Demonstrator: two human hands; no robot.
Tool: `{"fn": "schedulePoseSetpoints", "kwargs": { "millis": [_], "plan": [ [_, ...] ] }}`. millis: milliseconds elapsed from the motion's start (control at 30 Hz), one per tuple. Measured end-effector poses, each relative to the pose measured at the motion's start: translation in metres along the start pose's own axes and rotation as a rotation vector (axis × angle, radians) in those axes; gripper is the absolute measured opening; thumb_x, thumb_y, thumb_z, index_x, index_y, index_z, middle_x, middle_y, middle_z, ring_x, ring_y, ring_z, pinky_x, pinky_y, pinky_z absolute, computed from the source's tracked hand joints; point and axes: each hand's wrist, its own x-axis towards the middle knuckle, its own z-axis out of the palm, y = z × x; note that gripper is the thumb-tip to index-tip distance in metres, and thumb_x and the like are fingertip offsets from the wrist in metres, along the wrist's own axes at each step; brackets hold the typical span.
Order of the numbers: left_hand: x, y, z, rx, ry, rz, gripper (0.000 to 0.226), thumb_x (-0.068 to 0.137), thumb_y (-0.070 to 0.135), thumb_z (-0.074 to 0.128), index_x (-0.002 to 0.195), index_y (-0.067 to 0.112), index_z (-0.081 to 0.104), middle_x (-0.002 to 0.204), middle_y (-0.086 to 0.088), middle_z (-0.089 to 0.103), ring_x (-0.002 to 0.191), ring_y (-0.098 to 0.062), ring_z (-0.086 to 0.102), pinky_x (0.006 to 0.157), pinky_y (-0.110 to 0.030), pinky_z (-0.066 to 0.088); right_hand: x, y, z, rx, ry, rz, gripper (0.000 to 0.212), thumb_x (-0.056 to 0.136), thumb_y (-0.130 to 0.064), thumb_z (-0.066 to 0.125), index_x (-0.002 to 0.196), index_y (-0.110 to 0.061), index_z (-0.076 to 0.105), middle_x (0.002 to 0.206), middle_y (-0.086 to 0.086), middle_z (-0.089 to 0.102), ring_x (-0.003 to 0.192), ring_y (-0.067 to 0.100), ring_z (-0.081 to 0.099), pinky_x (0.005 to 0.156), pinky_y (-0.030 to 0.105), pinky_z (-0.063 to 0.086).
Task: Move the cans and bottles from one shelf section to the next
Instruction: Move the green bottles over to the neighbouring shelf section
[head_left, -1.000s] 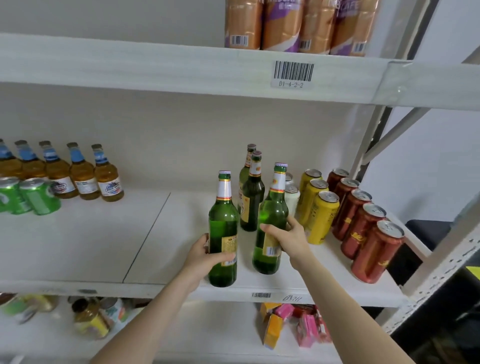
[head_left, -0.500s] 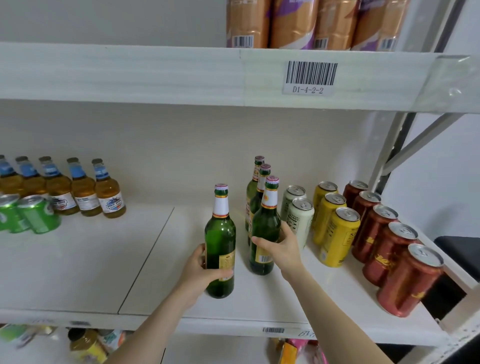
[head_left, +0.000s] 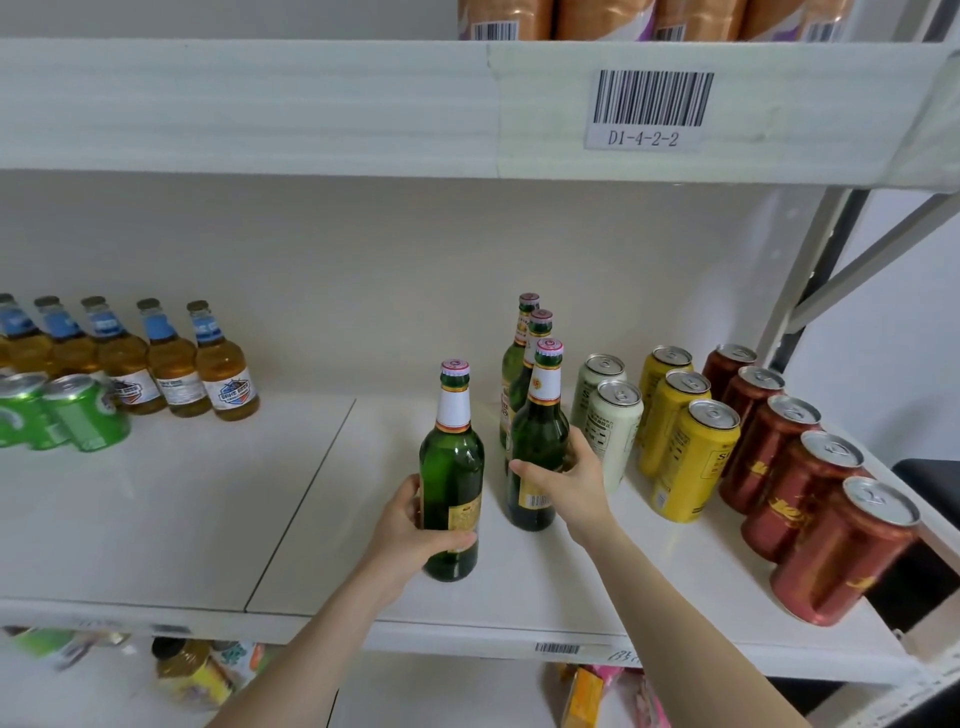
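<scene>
On the white middle shelf (head_left: 519, 597), my left hand (head_left: 410, 530) grips the lower body of a green glass bottle (head_left: 451, 467) that stands upright right of the seam between the two sections. My right hand (head_left: 569, 480) grips a second green bottle (head_left: 537, 441) just right of it, at the front of a row with two more green bottles (head_left: 519, 358) behind. Further right stand white cans (head_left: 610, 426), yellow cans (head_left: 685, 441) and red cans (head_left: 810, 499) in rows.
The left section holds amber bottles with blue neck labels (head_left: 171, 364) at the back and green cans (head_left: 67, 410) at the far left. An upper shelf (head_left: 311, 104) with a barcode label hangs overhead. Packaged goods lie on the shelf below (head_left: 197, 675).
Both bottles moved back from the shelf's front edge and now stand further in. My hands keep the same hold on them. The camera has moved closer and slightly right.
</scene>
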Motion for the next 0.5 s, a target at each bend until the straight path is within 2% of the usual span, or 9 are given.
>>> {"fn": "schedulePoseSetpoints", "kwargs": {
  "millis": [67,200,300,367,433,500],
  "plan": [
    [-0.001,-0.001,0.0,0.004,-0.004,0.007,0.075,0.047,0.022,0.096,0.111,0.036,0.061,0.107,0.006,0.075,0.1,-0.014,0.071,0.089,-0.044,0.058,0.0,0.001,0.0,0.0,-0.005,0.0,0.055,0.068,-0.014,0.089,0.105,-0.039,0.057,0.106,-0.017,0.069,0.095,-0.007,0.064,0.076,0.019,0.054],
    [-0.003,-0.005,-0.001,0.002,-0.009,0.037,0.077,0.049,0.02,0.097,0.115,0.032,0.06,0.109,0.004,0.074,0.103,-0.016,0.071,0.089,-0.042,0.058,-0.001,0.003,0.002,0.022,0.003,0.017,0.061,0.067,-0.017,0.091,0.112,-0.035,0.054,0.108,-0.02,0.065,0.091,-0.018,0.061,0.064,0.007,0.051],
    [-0.005,-0.011,-0.001,0.0,-0.014,0.058,0.076,0.05,0.018,0.096,0.115,0.03,0.059,0.109,0.003,0.074,0.102,-0.017,0.071,0.083,-0.034,0.059,-0.007,0.009,-0.002,0.066,0.023,0.058,0.071,0.068,-0.019,0.091,0.127,-0.026,0.052,0.119,-0.011,0.064,0.104,-0.006,0.061,0.07,0.011,0.052],
    [-0.005,-0.014,-0.004,-0.002,-0.029,0.07,0.077,0.049,0.019,0.095,0.116,0.03,0.059,0.11,0.005,0.074,0.102,-0.013,0.071,0.077,-0.024,0.058,-0.015,0.016,-0.007,0.072,0.084,0.072,0.073,0.069,-0.024,0.09,0.131,-0.023,0.052,0.124,-0.005,0.062,0.113,0.004,0.058,0.08,0.016,0.051],
    [-0.006,-0.018,-0.01,0.02,-0.062,0.068,0.08,0.048,0.021,0.094,0.119,0.032,0.057,0.112,0.009,0.073,0.103,-0.009,0.07,0.077,-0.021,0.057,-0.026,0.023,-0.012,0.07,0.149,0.084,0.071,0.069,-0.031,0.089,0.13,-0.025,0.054,0.123,-0.004,0.062,0.115,0.01,0.058,0.088,0.026,0.048],
    [-0.007,-0.024,-0.017,0.052,-0.103,0.048,0.084,0.048,0.019,0.094,0.122,0.032,0.056,0.114,0.009,0.073,0.104,-0.009,0.07,0.079,-0.023,0.057,-0.039,0.03,-0.016,0.072,0.193,0.086,0.062,0.069,-0.035,0.089,0.121,-0.03,0.057,0.117,-0.005,0.062,0.109,0.012,0.061,0.084,0.027,0.049]
  ]
}}
